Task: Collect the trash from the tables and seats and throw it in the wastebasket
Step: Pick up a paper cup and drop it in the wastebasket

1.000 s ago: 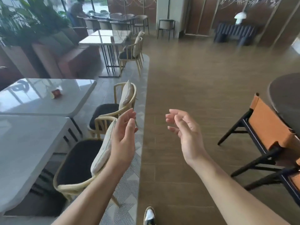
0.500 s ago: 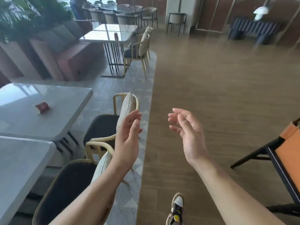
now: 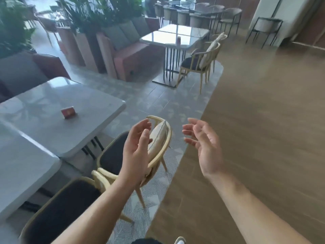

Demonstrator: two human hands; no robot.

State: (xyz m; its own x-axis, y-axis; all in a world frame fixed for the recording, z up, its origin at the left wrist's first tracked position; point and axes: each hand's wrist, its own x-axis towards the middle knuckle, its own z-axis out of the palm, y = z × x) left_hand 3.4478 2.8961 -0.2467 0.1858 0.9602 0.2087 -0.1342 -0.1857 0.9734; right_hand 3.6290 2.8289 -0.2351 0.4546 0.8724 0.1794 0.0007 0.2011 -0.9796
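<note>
A small red carton (image 3: pixel 68 112) lies on the near grey table (image 3: pixel 52 124) at the left. A red can (image 3: pixel 179 40) stands on the farther table (image 3: pixel 168 37). My left hand (image 3: pixel 137 148) is raised over a chair back, fingers apart, holding nothing. My right hand (image 3: pixel 205 147) is beside it over the wooden floor, palm turned inward, also empty with spread fingers. Both hands are well short of the carton. No wastebasket is in view.
Two pale wooden chairs with dark seats (image 3: pixel 114 155) (image 3: pixel 58 213) stand between me and the near table. Another chair (image 3: pixel 198 62) is at the far table. Sofas and planters (image 3: pixel 126 50) line the left. Open wooden floor (image 3: pixel 263 120) stretches to the right.
I have walked forward and turned left; the table with the red carton has come closer and more central. The orange chair has left the view. Both hands stay raised and empty.
</note>
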